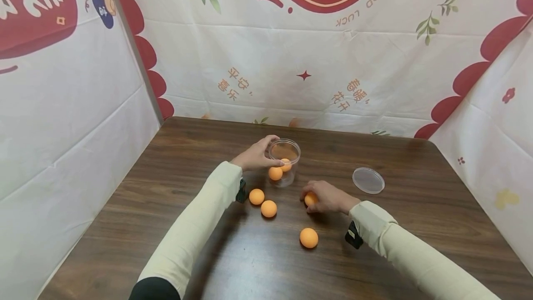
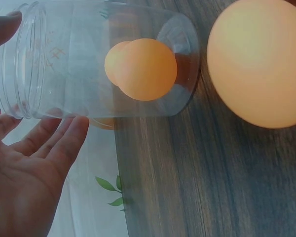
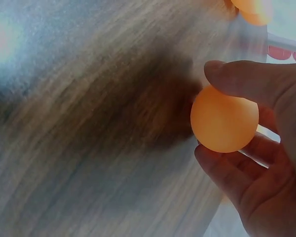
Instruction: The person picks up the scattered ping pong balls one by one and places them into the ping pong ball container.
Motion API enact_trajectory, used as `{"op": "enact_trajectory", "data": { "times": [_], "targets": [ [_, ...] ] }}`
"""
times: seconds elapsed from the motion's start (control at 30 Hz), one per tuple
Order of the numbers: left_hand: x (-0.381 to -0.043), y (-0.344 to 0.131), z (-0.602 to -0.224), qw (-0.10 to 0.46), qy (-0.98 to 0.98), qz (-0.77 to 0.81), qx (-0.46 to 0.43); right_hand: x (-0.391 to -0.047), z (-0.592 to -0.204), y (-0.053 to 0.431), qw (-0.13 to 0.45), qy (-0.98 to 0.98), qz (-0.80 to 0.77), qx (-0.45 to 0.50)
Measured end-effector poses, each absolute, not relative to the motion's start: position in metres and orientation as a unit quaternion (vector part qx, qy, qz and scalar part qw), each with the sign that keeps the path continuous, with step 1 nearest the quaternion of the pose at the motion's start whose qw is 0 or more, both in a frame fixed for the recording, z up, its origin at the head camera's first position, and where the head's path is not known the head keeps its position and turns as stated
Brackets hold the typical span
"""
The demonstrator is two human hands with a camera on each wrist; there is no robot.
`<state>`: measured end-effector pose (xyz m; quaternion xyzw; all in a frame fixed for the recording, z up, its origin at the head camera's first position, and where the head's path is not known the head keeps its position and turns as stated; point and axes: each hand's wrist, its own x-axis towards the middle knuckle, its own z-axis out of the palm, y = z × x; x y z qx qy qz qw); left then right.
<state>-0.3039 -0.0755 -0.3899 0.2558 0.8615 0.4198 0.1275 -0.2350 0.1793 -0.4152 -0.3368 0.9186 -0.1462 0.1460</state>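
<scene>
Far on the brown table (image 1: 158, 189), a jar (image 2: 74, 64) with 2 balls (image 1: 275, 173) is clasped by the left hand (image 1: 258, 155); nearer right, 1 ball (image 3: 225, 118), pinched by the right hand (image 1: 329, 196), could be lost if squeezed unevenly.

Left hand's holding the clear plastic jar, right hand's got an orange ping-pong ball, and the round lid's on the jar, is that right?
Not quite: the round lid is off the clear plastic jar, lying on the brown table, as the head view shows. The left hand holds the jar and the right hand an orange ping-pong ball.
</scene>
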Motion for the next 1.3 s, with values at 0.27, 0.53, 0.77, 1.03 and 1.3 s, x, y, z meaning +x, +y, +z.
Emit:
{"op": "enact_trajectory", "data": {
  "times": [0.27, 0.53, 0.77, 1.03, 1.3],
  "targets": [
    [-0.303, -0.075, -0.390, 0.123, 0.864, 0.416, 0.256, -0.237, -0.406, 0.181, 0.137, 0.921, -0.141, -0.335],
    [-0.302, -0.075, -0.390, 0.129, 0.857, 0.426, 0.262, -0.241, -0.398, 0.183, 0.126, 0.922, -0.150, -0.333],
    [-0.303, -0.076, -0.390, 0.127, 0.854, 0.428, 0.269, -0.248, -0.390, 0.183, 0.102, 0.926, -0.141, -0.335],
    [-0.302, -0.077, -0.390, 0.123, 0.857, 0.427, 0.260, -0.260, -0.376, 0.186, 0.067, 0.928, -0.139, -0.338],
    [-0.299, -0.074, -0.389, 0.127, 0.862, 0.418, 0.256, -0.270, -0.350, 0.192, 0.043, 0.939, -0.137, -0.311]
  ]
}}
